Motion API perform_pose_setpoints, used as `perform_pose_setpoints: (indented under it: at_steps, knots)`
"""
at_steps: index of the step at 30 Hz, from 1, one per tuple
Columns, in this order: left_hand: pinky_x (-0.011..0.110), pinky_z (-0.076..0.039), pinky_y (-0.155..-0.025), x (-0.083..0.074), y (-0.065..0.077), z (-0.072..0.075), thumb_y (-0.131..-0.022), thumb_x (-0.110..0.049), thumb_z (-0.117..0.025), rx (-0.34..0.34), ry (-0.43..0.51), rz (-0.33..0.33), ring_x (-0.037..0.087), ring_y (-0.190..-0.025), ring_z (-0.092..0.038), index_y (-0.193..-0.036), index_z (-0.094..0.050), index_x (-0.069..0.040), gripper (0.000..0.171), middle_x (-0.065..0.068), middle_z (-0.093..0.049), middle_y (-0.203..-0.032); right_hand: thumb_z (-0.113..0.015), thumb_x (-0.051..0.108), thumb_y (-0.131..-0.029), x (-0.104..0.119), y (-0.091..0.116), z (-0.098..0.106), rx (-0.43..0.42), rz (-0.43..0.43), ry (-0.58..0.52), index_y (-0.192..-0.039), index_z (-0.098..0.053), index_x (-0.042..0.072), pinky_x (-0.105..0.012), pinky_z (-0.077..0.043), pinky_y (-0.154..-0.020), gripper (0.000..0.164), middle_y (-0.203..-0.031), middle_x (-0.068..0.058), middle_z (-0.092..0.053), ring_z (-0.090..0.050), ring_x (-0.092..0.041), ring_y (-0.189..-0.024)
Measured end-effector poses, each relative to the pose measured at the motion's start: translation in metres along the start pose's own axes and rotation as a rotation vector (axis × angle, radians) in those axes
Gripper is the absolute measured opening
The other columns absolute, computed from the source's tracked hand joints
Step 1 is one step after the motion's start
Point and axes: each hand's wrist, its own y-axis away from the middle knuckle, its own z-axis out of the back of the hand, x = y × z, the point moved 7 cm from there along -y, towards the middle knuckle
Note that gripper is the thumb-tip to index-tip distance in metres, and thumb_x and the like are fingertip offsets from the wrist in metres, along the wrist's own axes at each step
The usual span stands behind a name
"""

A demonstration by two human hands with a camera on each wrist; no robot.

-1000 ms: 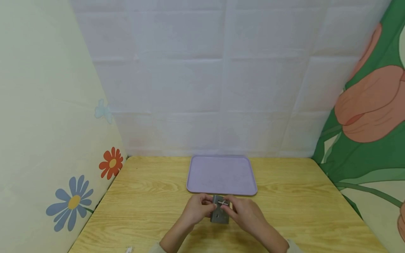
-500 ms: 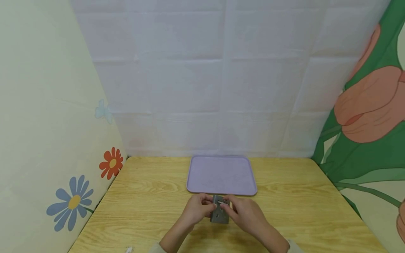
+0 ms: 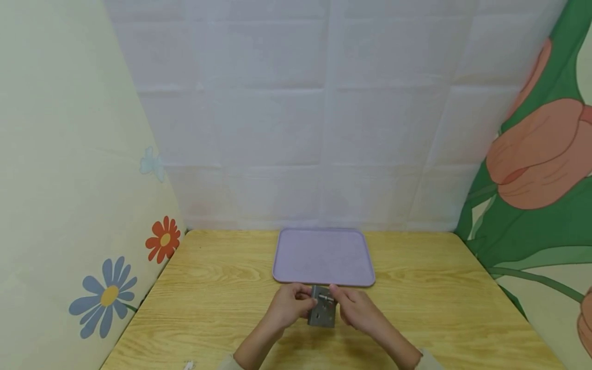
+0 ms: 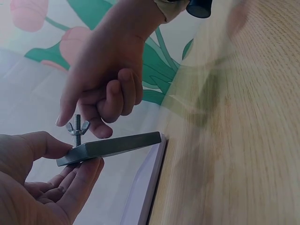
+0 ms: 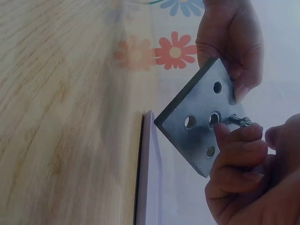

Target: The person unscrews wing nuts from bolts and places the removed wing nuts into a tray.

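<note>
A flat grey metal plate (image 3: 322,316) with several holes is held up over the table in front of the tray. My left hand (image 3: 287,307) pinches it by one edge, thumb on the upper face and fingers underneath, as the left wrist view shows. From that face stands a threaded bolt (image 4: 77,118) carrying a wing nut (image 4: 78,131), partway along the thread. My right hand (image 3: 362,311) is beside the wing nut, one finger stretched close to it and the others loosely bent. Whether that fingertip touches the nut I cannot tell.
A lilac tray (image 3: 324,257) lies on the wooden table (image 3: 222,303) just beyond the hands. At the near left edge a small white object (image 3: 188,365) is partly cut off. White and flower-patterned cloths stand around the table.
My right thumb and index finger were together at the wing nut earlier; now the thumb has come away and the nut shows more fully. The left hand and plate have stayed put.
</note>
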Motion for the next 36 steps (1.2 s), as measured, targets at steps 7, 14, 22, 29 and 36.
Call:
perform_pose_setpoints:
  at_steps: [7,14,22,29,36]
  knots:
    - [0.030,-0.062,-0.061,-0.001,0.001,0.000,-0.085,0.001,-0.072,0.000,-0.014,0.014,0.015,-0.073,-0.068,-0.101,-0.068,0.007,0.017,0.007,-0.069,-0.085,-0.043,0.054,-0.104,-0.002,0.000,-0.004,0.041,-0.020,-0.093,-0.080,-0.066,0.004,-0.021,-0.023,-0.039,0.060,-0.045,0.006,-0.043,-0.032,-0.007,-0.039]
    - [0.031,-0.062,-0.062,-0.001,0.001,-0.001,-0.085,0.001,-0.072,0.002,-0.003,0.028,0.015,-0.073,-0.068,-0.101,-0.067,0.006,0.017,0.007,-0.069,-0.085,-0.046,0.053,-0.103,-0.002,0.000,-0.007,0.062,-0.033,-0.087,-0.082,-0.067,0.005,-0.021,-0.024,-0.040,0.056,-0.047,0.006,-0.044,-0.033,-0.008,-0.041]
    - [0.032,-0.062,-0.062,0.000,0.001,0.001,-0.087,0.000,-0.072,0.001,-0.013,0.047,0.016,-0.075,-0.068,-0.102,-0.067,0.005,0.017,0.007,-0.068,-0.086,-0.051,0.047,-0.103,0.010,0.000,-0.004,0.001,0.106,0.150,-0.082,-0.067,0.014,-0.020,-0.029,-0.043,0.043,-0.056,0.010,-0.044,-0.037,-0.005,-0.048]
    - [0.032,-0.062,-0.062,0.001,0.000,0.002,-0.086,-0.001,-0.071,0.010,-0.001,0.027,0.017,-0.075,-0.069,-0.102,-0.067,0.007,0.018,0.007,-0.069,-0.086,-0.063,0.042,-0.098,0.027,0.008,0.000,-0.141,0.307,0.483,-0.093,-0.069,0.020,-0.018,-0.027,-0.042,0.023,-0.056,0.017,-0.039,-0.032,0.002,-0.047]
    - [0.032,-0.062,-0.063,0.003,-0.001,0.003,-0.085,-0.002,-0.070,0.011,-0.002,0.027,0.017,-0.076,-0.069,-0.104,-0.067,0.006,0.021,0.007,-0.069,-0.089,-0.071,0.031,-0.094,0.037,0.013,0.000,-0.172,0.399,0.571,-0.107,-0.071,0.014,-0.018,-0.030,-0.041,0.021,-0.058,0.018,-0.043,-0.034,0.004,-0.048]
